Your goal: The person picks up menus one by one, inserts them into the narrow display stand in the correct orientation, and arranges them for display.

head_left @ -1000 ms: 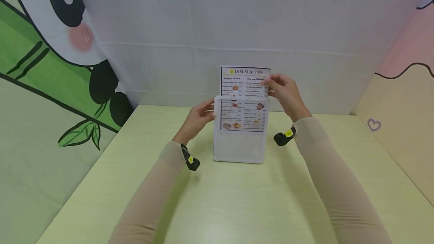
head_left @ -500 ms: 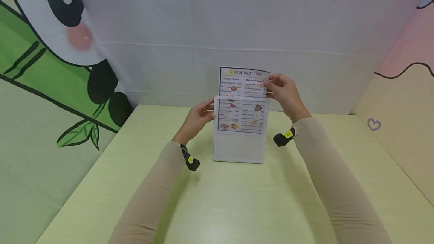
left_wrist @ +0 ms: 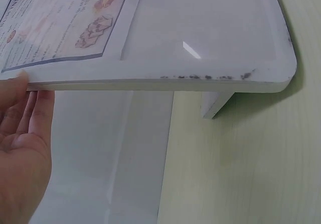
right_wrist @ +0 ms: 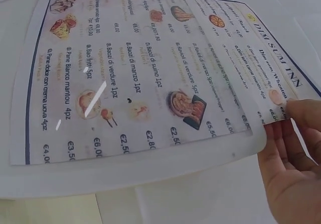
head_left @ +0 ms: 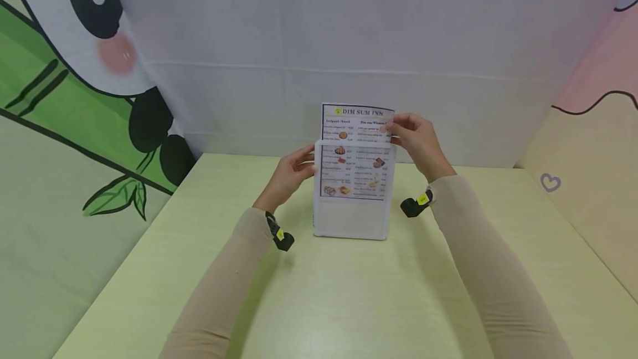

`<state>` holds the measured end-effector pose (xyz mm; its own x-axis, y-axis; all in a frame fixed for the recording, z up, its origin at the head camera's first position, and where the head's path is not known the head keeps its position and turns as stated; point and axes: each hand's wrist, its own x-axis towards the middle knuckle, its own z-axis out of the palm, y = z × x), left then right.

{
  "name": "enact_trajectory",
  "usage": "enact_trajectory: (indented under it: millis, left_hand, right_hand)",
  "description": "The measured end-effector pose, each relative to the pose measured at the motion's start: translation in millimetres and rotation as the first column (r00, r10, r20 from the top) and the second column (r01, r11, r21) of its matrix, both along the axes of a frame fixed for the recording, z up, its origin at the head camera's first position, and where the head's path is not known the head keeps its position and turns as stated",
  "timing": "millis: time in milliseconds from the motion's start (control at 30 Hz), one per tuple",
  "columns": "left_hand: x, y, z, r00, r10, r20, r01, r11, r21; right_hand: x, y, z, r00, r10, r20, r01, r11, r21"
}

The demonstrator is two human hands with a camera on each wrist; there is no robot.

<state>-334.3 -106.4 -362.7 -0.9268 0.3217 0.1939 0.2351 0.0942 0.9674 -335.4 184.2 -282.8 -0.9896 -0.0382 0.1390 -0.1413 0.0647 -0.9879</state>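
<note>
A white-edged clear menu holder (head_left: 351, 220) stands upright on the table. The printed "DIM SUM INN" menu (head_left: 356, 126) sits partly inside it; its title end sticks out above the holder's top edge. My left hand (head_left: 287, 178) grips the holder's left side, and in the left wrist view the thumb (left_wrist: 14, 91) lies at the front with the fingers behind. My right hand (head_left: 420, 145) pinches the menu's upper right edge. The right wrist view has that thumb (right_wrist: 303, 112) on the printed face and the other fingers behind the sheet.
The pale wooden table (head_left: 319, 303) spreads in front of the holder. A white cloth backdrop (head_left: 279, 26) hangs behind, with a cartoon panel (head_left: 75, 87) at left and a pink and cream one (head_left: 583, 181) at right. A small white foot (left_wrist: 215, 103) props the holder from behind.
The menu has slid a little further down into the holder and slightly left, its title now lower. My right hand has moved down with it; the left hand and holder stay put.
</note>
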Motion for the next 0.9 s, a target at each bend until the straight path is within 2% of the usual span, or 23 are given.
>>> enact_trajectory:
  millis: [300,900]
  left_hand:
    - [0.9,0.3,0.6,1.000,0.006,-0.001,-0.006,1.000,-0.008]
    - [0.6,0.0,-0.1,1.000,0.014,0.012,-0.014,1.000,-0.021]
  right_hand:
    - [-0.9,-0.5,-3.4,1.000,-0.007,-0.012,0.007,1.000,0.019]
    - [0.4,-1.4,0.3,0.999,-0.032,-0.026,0.032,0.999,-0.016]
